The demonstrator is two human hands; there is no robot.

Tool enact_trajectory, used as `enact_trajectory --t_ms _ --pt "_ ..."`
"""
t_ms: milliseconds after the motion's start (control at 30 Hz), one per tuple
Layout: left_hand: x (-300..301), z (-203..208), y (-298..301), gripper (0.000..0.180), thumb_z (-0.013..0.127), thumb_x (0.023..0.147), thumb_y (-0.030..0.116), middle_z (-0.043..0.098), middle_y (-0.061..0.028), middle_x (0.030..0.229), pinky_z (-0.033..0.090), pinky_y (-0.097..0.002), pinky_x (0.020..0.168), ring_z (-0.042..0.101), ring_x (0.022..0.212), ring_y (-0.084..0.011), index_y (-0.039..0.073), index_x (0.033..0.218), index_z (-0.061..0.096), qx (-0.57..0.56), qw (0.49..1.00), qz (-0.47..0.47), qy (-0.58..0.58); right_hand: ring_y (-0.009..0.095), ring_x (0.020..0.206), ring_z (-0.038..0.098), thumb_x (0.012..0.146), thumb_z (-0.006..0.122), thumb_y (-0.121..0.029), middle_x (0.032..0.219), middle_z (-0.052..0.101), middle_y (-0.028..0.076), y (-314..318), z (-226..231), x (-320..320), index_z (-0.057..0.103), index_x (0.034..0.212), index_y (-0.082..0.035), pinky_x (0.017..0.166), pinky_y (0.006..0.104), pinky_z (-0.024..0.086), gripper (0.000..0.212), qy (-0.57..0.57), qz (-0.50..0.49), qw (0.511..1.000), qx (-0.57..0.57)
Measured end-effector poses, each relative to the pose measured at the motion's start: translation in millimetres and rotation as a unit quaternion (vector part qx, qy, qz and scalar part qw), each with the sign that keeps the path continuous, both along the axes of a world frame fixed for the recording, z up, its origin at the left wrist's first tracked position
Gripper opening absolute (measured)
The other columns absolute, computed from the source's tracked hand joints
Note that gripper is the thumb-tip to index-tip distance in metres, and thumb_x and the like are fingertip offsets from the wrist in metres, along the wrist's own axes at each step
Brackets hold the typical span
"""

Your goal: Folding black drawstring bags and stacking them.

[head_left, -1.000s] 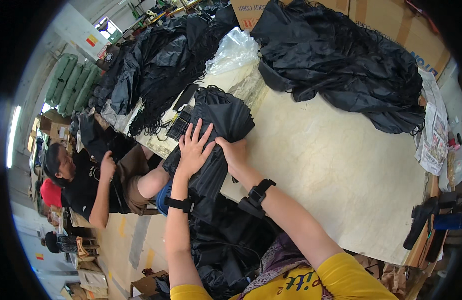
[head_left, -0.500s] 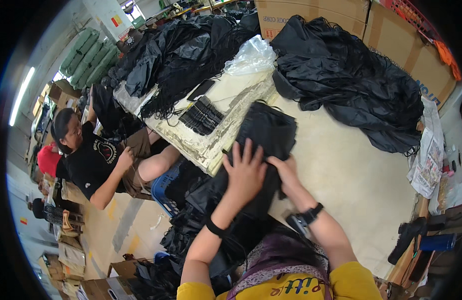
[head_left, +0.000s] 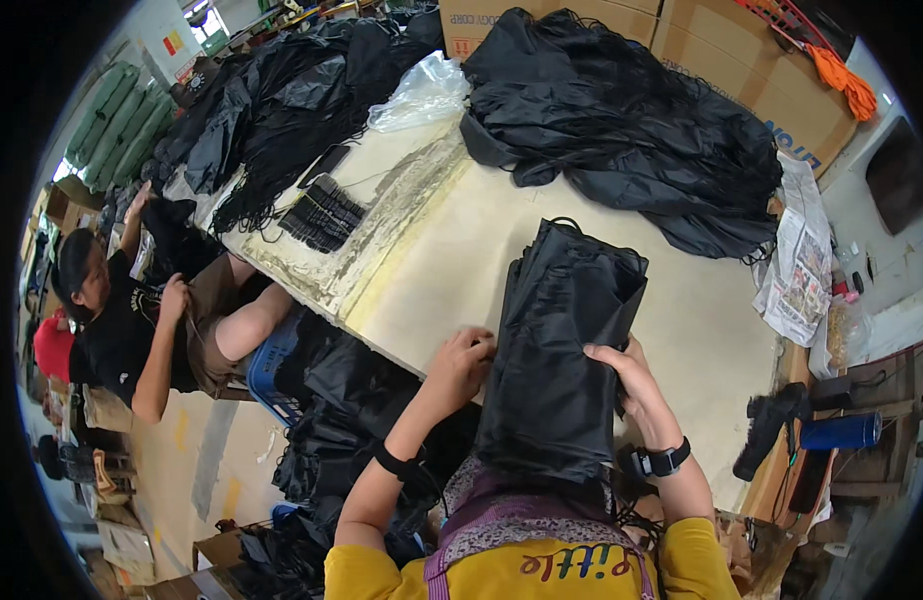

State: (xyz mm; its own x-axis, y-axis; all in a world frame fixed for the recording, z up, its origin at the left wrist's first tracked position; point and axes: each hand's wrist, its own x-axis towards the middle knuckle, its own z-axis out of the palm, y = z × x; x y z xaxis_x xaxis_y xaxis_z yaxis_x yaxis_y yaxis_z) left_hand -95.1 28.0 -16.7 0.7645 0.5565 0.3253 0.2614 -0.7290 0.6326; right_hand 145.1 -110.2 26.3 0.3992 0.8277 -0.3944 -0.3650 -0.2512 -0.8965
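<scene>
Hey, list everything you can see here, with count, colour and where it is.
Folded fabric piece: one, black, on the table's near edge, between both hands.
Table: one, pale beige, centre.
Fabric heap: one, black, far right of the table.
Fabric heap: one, black, far left end.
Plastic bag: one, clear, between the heaps.
Bundle of straps: one, black, left part of the table.
Cardboard boxes: several, brown, behind the table.
Newspaper: one, right edge.
Co-worker: one, black top, seated left.
Left hand: on the piece's left edge.
Right hand: gripping its right edge.
</scene>
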Motion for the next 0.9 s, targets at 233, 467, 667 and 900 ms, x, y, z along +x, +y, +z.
enact_trajectory --t_ms 233,467,667,900 --pt "3 6 2 0.015 0.058 0.08 -0.007 0.061 -0.0198 0.089 0.049 -0.04 0.075 0.061 0.084 -0.0385 -0.002 0.092 0.062 -0.138 0.987 0.072 0.027 0.024 0.107 0.058 0.07 0.077 -0.019 0.117 0.058 0.017 -3 0 4 0.04 0.131 0.008 0.095 0.0334 0.044 0.076 0.018 0.007 1.0 0.004" --pt "-3 38 24 0.01 0.053 0.094 0.007 0.056 -0.0104 0.071 0.045 -0.0323 0.063 0.057 0.067 -0.0245 -0.002 0.092 0.058 -0.187 0.974 0.097 0.078 0.024 0.106 0.058 0.071 0.078 -0.021 0.118 0.058 0.017 0 4 3 0.038 0.132 0.008 0.095 0.0334 0.045 0.078 0.03 0.024 0.999 -0.009" --pt "8 60 17 0.013 0.051 0.1 0.014 0.049 0.0012 0.067 0.038 -0.0206 0.055 0.046 0.059 -0.0064 0.001 0.099 0.056 -0.461 0.876 0.082 -0.116 0.024 0.106 0.06 0.072 0.078 -0.021 0.119 0.058 0.018 0 -3 2 0.039 0.132 0.008 0.093 0.0325 0.047 0.077 0.045 0.025 0.998 -0.022" --pt "27 94 8 0.01 0.051 0.097 0.007 0.055 -0.0007 0.07 0.039 -0.022 0.057 0.05 0.062 -0.0074 0.002 0.099 0.06 -0.347 0.932 0.016 -0.108 0.023 0.104 0.06 0.073 0.077 -0.019 0.115 0.06 0.017 2 -6 1 0.042 0.128 0.009 0.092 0.0316 0.047 0.071 0.046 0.036 0.998 0.005"
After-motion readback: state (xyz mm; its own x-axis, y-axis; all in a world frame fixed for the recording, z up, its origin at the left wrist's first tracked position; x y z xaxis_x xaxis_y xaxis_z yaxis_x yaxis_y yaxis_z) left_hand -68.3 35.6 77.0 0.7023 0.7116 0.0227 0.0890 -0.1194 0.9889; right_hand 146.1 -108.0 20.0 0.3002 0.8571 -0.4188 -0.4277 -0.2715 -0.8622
